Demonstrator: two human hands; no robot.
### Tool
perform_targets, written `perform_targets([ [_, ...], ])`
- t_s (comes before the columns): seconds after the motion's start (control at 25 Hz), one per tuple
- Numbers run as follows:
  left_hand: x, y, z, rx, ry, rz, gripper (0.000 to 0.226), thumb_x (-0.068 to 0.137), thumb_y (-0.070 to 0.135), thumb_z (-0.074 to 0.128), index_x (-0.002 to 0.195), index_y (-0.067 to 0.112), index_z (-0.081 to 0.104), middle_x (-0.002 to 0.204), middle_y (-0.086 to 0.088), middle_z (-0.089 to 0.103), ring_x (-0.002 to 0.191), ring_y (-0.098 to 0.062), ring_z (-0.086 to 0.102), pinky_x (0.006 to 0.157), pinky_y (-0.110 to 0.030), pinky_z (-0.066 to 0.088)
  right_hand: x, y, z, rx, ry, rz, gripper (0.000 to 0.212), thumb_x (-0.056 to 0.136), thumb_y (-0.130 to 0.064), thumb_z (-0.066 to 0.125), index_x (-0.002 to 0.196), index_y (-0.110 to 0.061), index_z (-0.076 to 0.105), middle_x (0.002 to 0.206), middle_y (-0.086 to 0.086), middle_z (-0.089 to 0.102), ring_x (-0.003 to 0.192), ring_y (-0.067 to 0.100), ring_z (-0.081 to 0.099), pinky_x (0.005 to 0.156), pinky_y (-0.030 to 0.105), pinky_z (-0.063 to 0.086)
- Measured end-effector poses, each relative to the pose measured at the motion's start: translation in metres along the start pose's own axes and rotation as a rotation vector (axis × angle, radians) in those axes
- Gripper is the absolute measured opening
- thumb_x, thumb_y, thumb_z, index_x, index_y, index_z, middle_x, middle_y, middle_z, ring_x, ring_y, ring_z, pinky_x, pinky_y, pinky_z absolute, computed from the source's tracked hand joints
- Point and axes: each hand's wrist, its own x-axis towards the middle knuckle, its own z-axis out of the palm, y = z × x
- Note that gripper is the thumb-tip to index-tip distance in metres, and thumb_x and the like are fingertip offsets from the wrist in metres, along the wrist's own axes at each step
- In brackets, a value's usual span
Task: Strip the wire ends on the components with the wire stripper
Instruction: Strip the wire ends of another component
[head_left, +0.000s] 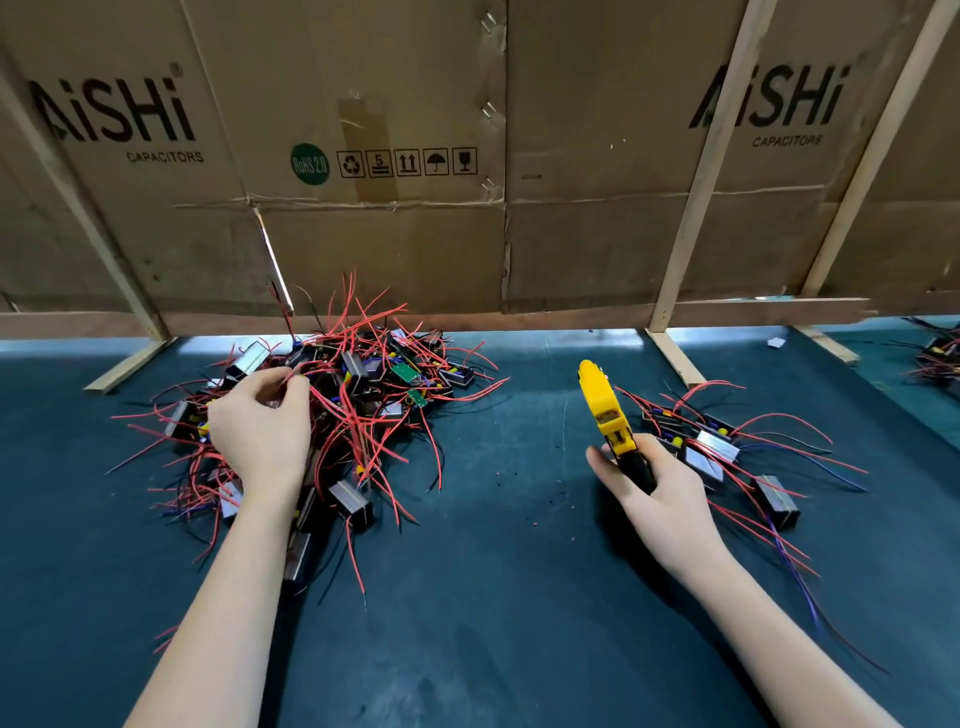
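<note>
While my right hand (657, 491) grips the wire stripper (607, 410), my left hand (260, 423) pinches wires in the big pile (363, 384). Right of the stripper lies a smaller pile (722, 452); a cardboard wall (467, 156) stands behind it.

Wire stripper (607, 410), yellow: one, gripped in the right hand (660, 493). Hands: two. Component heaps: a large pile (358, 384) under and beyond the left hand (260, 431), units too tangled to count; a small group (711, 452) just right of the right hand, about four units showing; a third cluster (940, 353) far right, cut by the frame edge. Printed cardboard panels (363, 130) behind: two logos showing.
</note>
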Motion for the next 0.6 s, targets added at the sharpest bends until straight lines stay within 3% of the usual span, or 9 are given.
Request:
perform_targets([
  [0.08, 0.001, 0.007, -0.009, -0.184, 0.03, -0.043, 0.024, 0.074, 0.029, 0.059, 0.088, 0.021, 0.076, 0.077, 0.005, 0.07, 0.073, -0.003, 0.063, 0.077, -0.018, 0.048, 0.0, 0.004, -0.002, 0.024, 0.012, 0.01, 0.044, 0.073, -0.07, 0.065, 0.082, -0.026, 0.061, 0.08, 0.002, 0.063, 0.079, 0.016, 0.054, 0.071, 0.022, 0.041],
  [0.2, 0.008, 0.008, -0.024, -0.411, 0.041, -0.14, 0.017, 0.07, 0.028, 0.059, 0.08, 0.028, 0.074, 0.077, 0.009, 0.069, 0.071, -0.009, 0.062, 0.08, -0.036, 0.054, 0.004, 0.005, -0.003, 0.057, 0.056, 0.052, 0.03, 0.081, -0.056, 0.068, 0.081, -0.027, 0.062, 0.081, 0.001, 0.063, 0.078, 0.016, 0.053, 0.067, 0.017, 0.039],
  [0.28, 0.013, 0.002, -0.029, -0.318, -0.025, -0.152, 0.011, 0.069, 0.029, 0.063, 0.075, 0.029, 0.072, 0.077, 0.005, 0.07, 0.075, -0.019, 0.068, 0.085, -0.044, 0.058, 0.005, 0.004, -0.004, 0.1, 0.085, 0.061, 0.032, 0.079, -0.054, 0.065, 0.08, -0.022, 0.062, 0.078, -0.004, 0.064, 0.074, 0.014, 0.053, 0.066, 0.013, 0.039],
  [0.36, 0.01, 0.0, -0.028, -0.176, -0.185, -0.159, 0.007, 0.071, 0.029, 0.07, 0.07, 0.023, 0.068, 0.066, 0.003, 0.07, 0.066, -0.016, 0.071, 0.085, -0.048, 0.058, 0.005, 0.003, -0.005, 0.114, 0.105, 0.049, 0.027, 0.084, -0.046, 0.067, 0.08, -0.02, 0.063, 0.078, -0.005, 0.065, 0.076, 0.015, 0.054, 0.065, 0.009, 0.038],
  [0.48, 0.007, -0.004, -0.024, -0.067, -0.329, -0.18, 0.029, 0.077, 0.03, 0.079, 0.064, 0.013, 0.059, 0.049, 0.004, 0.064, 0.053, -0.014, 0.068, 0.082, -0.051, 0.059, 0.004, 0.002, -0.007, 0.092, 0.116, 0.03, 0.024, 0.087, -0.04, 0.068, 0.08, -0.018, 0.063, 0.081, 0.009, 0.064, 0.079, 0.022, 0.053, 0.063, 0.011, 0.037],
  [0.6, 0.004, 0.002, -0.023, 0.018, -0.32, -0.119, 0.029, 0.078, 0.031, 0.08, 0.092, 0.016, 0.06, 0.084, -0.006, 0.07, 0.073, -0.023, 0.069, 0.084, -0.046, 0.057, 0.003, -0.001, -0.007, 0.099, 0.117, 0.025, 0.027, 0.085, -0.043, 0.067, 0.079, -0.017, 0.062, 0.079, 0.014, 0.062, 0.076, 0.023, 0.051, 0.062, 0.014, 0.036],
])
